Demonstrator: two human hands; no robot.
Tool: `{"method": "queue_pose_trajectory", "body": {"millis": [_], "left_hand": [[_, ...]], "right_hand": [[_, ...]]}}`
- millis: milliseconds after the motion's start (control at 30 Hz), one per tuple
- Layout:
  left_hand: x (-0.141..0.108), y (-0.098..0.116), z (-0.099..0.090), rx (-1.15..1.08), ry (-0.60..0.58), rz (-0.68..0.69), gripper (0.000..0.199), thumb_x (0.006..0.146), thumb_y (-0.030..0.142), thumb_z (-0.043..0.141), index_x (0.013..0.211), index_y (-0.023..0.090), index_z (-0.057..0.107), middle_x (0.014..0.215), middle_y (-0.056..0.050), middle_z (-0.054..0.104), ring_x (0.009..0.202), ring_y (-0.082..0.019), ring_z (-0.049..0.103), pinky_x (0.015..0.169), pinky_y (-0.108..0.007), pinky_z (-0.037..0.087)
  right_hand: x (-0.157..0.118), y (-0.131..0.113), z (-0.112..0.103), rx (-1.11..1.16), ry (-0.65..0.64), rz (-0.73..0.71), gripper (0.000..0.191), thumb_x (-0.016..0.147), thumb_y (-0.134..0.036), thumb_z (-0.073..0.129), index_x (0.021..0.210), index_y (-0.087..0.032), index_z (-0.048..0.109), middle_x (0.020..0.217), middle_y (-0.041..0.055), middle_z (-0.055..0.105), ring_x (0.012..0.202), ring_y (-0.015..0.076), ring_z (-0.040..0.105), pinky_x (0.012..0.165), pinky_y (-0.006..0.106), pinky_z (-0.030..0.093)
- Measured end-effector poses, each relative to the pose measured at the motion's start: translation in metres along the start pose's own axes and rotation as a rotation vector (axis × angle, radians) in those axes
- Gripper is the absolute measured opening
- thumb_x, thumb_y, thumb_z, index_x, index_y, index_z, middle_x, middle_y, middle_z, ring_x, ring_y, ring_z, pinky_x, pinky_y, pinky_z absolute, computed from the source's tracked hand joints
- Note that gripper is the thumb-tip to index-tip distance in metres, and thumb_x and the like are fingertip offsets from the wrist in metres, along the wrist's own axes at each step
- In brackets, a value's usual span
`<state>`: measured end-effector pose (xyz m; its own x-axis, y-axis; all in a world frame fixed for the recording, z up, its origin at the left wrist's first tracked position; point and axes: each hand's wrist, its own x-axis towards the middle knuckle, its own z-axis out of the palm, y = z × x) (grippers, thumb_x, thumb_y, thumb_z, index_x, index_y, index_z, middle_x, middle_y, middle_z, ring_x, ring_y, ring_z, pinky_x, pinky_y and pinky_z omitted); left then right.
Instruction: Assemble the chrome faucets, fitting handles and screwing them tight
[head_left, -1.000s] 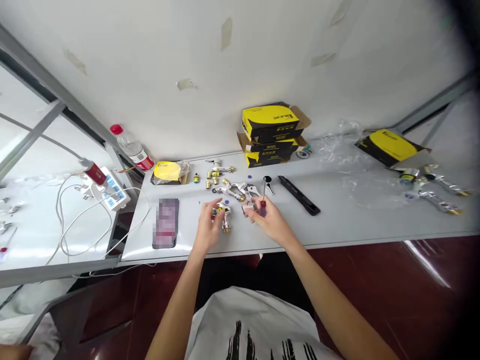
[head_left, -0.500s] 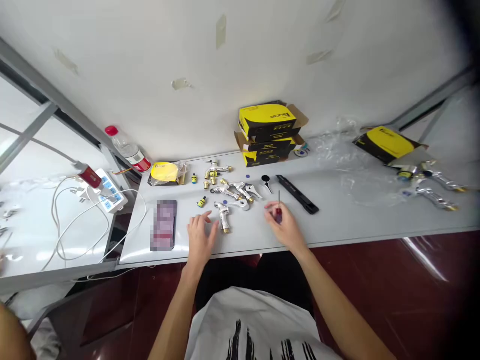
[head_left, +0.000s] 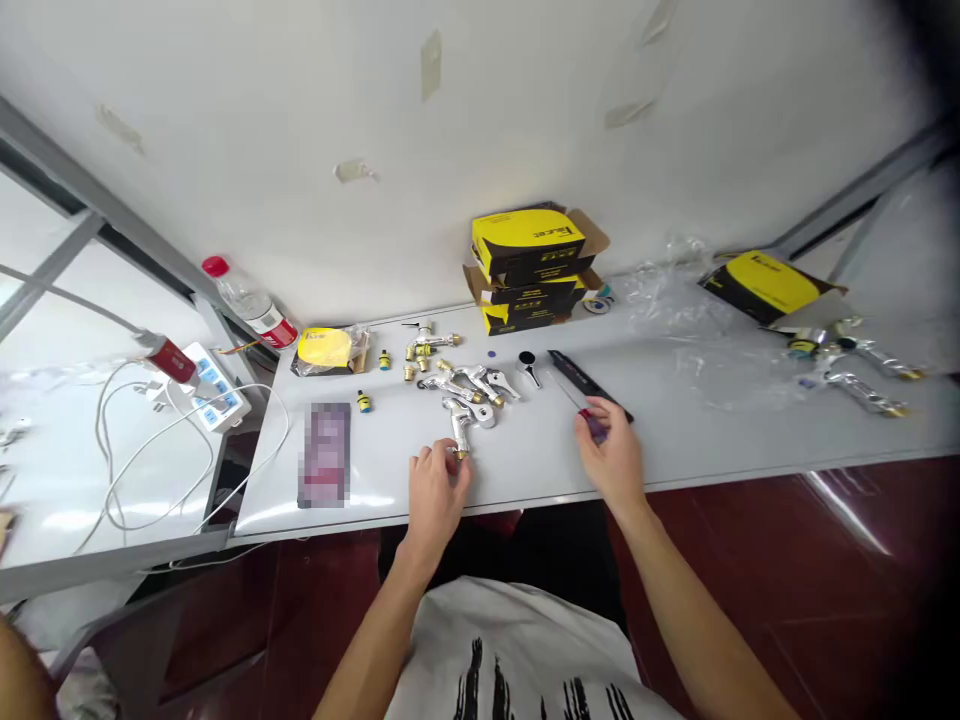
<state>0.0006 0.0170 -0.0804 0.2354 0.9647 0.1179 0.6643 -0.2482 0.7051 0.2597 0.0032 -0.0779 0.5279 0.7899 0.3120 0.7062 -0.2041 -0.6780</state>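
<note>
My left hand (head_left: 437, 492) is at the near end of a chrome faucet body (head_left: 460, 425), thumb and fingers closed on its brass end. The faucet lies on the table, its other end close to a chrome lever handle (head_left: 482, 415). In my closed right hand (head_left: 615, 458) is a screwdriver (head_left: 593, 425) with a red and purple handle. Its thin shaft slants up and left over the table. A black utility knife (head_left: 585, 380) lies just beyond this hand. A yellow and black valve cartridge (head_left: 364, 402) stands left of the faucet.
More chrome faucet parts (head_left: 469, 380) lie in a cluster behind the hands. Stacked faucet boxes (head_left: 529, 245) stand against the wall. A phone (head_left: 325, 455), a bottle (head_left: 259, 308) and a power strip (head_left: 214, 385) are at left; clear plastic bags (head_left: 705, 370) spread at right.
My left hand has moved right and taken hold of the faucet's end. The cartridge now stands farther left. My right hand has shifted right, tilting the screwdriver from upright to a slant.
</note>
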Motion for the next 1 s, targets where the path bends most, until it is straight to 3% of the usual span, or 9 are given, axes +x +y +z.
{"method": "queue_pose_trajectory", "body": {"millis": [133, 267, 400, 533, 633, 767, 900, 1000], "left_hand": [[0.001, 0.004, 0.002, 0.030, 0.000, -0.025, 0.018, 0.093, 0.035, 0.055, 0.101, 0.019, 0.055, 0.073, 0.000, 0.060, 0.079, -0.020, 0.057, 0.078, -0.035, 0.039], [0.027, -0.006, -0.018, 0.077, 0.067, -0.005, 0.030, 0.091, 0.043, 0.057, 0.108, 0.018, 0.057, 0.080, -0.003, 0.062, 0.082, -0.021, 0.058, 0.079, -0.036, 0.041], [0.095, -0.013, -0.047, 0.227, 0.138, -0.027, 0.027, 0.096, 0.033, 0.048, 0.112, 0.016, 0.060, 0.100, -0.010, 0.065, 0.103, -0.024, 0.057, 0.092, -0.038, 0.043], [0.168, -0.011, -0.057, 0.407, 0.005, -0.141, 0.035, 0.094, 0.031, 0.050, 0.118, 0.009, 0.060, 0.127, -0.021, 0.060, 0.127, -0.034, 0.048, 0.105, -0.045, 0.038], [0.200, -0.011, -0.052, 0.411, -0.135, -0.261, 0.026, 0.088, 0.017, 0.053, 0.109, 0.009, 0.065, 0.117, -0.022, 0.066, 0.117, -0.033, 0.058, 0.096, -0.041, 0.045], [0.215, -0.018, -0.045, 0.394, -0.160, -0.316, 0.026, 0.088, 0.017, 0.052, 0.108, 0.008, 0.065, 0.115, -0.023, 0.067, 0.109, -0.032, 0.065, 0.089, -0.038, 0.048], [0.214, -0.023, -0.051, 0.363, -0.080, -0.308, 0.026, 0.092, 0.023, 0.048, 0.103, 0.006, 0.065, 0.107, -0.023, 0.069, 0.104, -0.033, 0.067, 0.088, -0.038, 0.048], [0.204, -0.020, -0.061, 0.334, 0.012, -0.259, 0.030, 0.096, 0.020, 0.041, 0.114, 0.005, 0.060, 0.107, -0.021, 0.069, 0.106, -0.029, 0.066, 0.092, -0.039, 0.046]], "right_hand": [[-0.001, 0.002, 0.004, -0.075, 0.037, -0.118, 0.038, 0.086, -0.038, 0.051, 0.115, -0.015, 0.060, 0.101, 0.0126, 0.066, 0.090, 0.0232, 0.056, 0.089, 0.044, 0.048], [-0.001, 0.000, 0.004, -0.110, -0.020, -0.200, 0.032, 0.087, -0.034, 0.052, 0.113, -0.018, 0.061, 0.103, 0.0100, 0.067, 0.082, 0.0211, 0.052, 0.086, 0.041, 0.047], [-0.001, 0.000, 0.003, -0.104, -0.021, -0.197, 0.031, 0.085, -0.035, 0.055, 0.111, -0.018, 0.062, 0.102, 0.0092, 0.067, 0.082, 0.0209, 0.053, 0.084, 0.040, 0.046], [-0.001, -0.001, 0.002, -0.089, -0.019, -0.194, 0.029, 0.086, -0.034, 0.054, 0.109, -0.018, 0.062, 0.101, 0.0096, 0.066, 0.082, 0.0208, 0.054, 0.084, 0.039, 0.047], [-0.001, -0.002, 0.002, -0.105, -0.055, -0.200, 0.026, 0.088, -0.033, 0.052, 0.107, -0.019, 0.063, 0.102, 0.0093, 0.066, 0.084, 0.0217, 0.055, 0.085, 0.040, 0.047], [0.001, -0.005, 0.004, -0.092, -0.066, -0.184, 0.028, 0.090, -0.036, 0.051, 0.109, -0.020, 0.063, 0.104, 0.0090, 0.066, 0.083, 0.0213, 0.055, 0.086, 0.041, 0.048], [0.007, -0.017, 0.000, 0.035, -0.016, -0.142, 0.039, 0.086, -0.047, 0.056, 0.112, -0.018, 0.061, 0.112, 0.0124, 0.060, 0.085, 0.0202, 0.055, 0.086, 0.041, 0.050], [0.014, -0.040, -0.007, 0.127, -0.064, -0.136, 0.040, 0.087, -0.050, 0.055, 0.111, -0.018, 0.060, 0.113, 0.0124, 0.058, 0.084, 0.0185, 0.057, 0.081, 0.039, 0.051]]}}
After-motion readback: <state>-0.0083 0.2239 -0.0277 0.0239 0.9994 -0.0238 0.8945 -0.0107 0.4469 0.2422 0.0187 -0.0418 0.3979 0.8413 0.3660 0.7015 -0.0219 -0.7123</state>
